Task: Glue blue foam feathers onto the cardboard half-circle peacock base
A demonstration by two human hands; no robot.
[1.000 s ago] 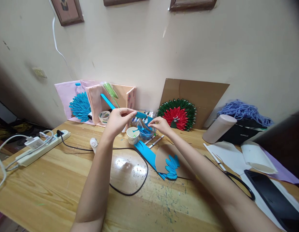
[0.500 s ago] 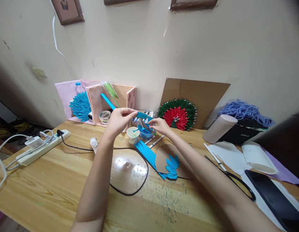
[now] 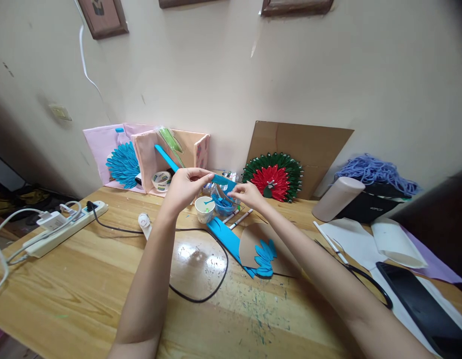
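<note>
My left hand (image 3: 186, 188) is closed in a pinch on a long blue strip (image 3: 166, 158), whose free end sticks up to the left. The strip runs on to the right toward my right hand (image 3: 248, 194), whose fingertips are pinched at its end. Just below the hands stand a paper cup (image 3: 205, 210) and a clear tub (image 3: 224, 205) with blue pieces in it. On the table beneath lie a wider blue band (image 3: 227, 238) and a brown cardboard disc (image 3: 249, 247) partly covered with blue petals (image 3: 265, 257).
A black cable (image 3: 227, 269) loops across the table from a power strip (image 3: 66, 229). Behind stand a blue petal fan (image 3: 123, 165), a tape roll (image 3: 161, 181) and a red-and-green petal fan (image 3: 271, 177). At right lie black-handled scissors (image 3: 373, 286) and a phone (image 3: 421, 304).
The right fingertips have shifted slightly down and left along the blue strip. The part between the hands looks broader now. My left hand keeps its pinch.
</note>
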